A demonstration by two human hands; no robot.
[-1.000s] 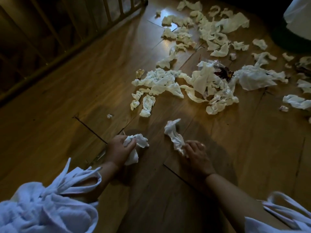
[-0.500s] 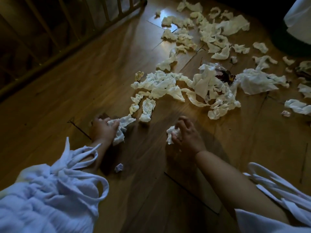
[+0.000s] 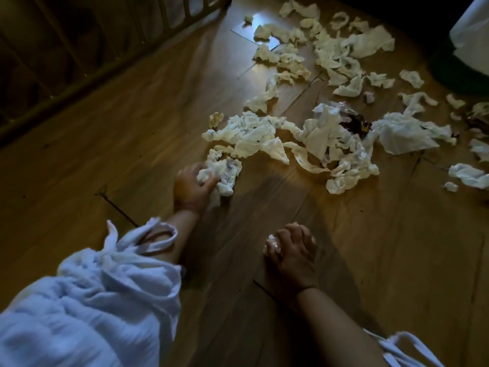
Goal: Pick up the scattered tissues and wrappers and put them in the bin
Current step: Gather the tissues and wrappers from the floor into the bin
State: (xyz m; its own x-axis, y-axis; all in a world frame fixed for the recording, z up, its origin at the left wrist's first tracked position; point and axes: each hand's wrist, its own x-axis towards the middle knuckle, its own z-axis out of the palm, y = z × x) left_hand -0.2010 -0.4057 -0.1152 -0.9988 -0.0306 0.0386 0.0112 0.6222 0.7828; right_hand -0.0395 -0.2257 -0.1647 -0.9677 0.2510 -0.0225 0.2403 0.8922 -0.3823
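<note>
White tissue bunch (image 3: 223,172) in curled grip of left hand (image 3: 191,187), small wad (image 3: 272,243) in curled grip of right hand (image 3: 293,259)

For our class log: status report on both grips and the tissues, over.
Left grip holds a tissue wad. Right grip holds a small wad. Many tissues lie scattered ahead. Nothing in the way.

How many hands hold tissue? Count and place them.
2. The left hand grips a tissue wad at the near edge of the pile; the right hand pinches a small wad nearer the person.
</note>
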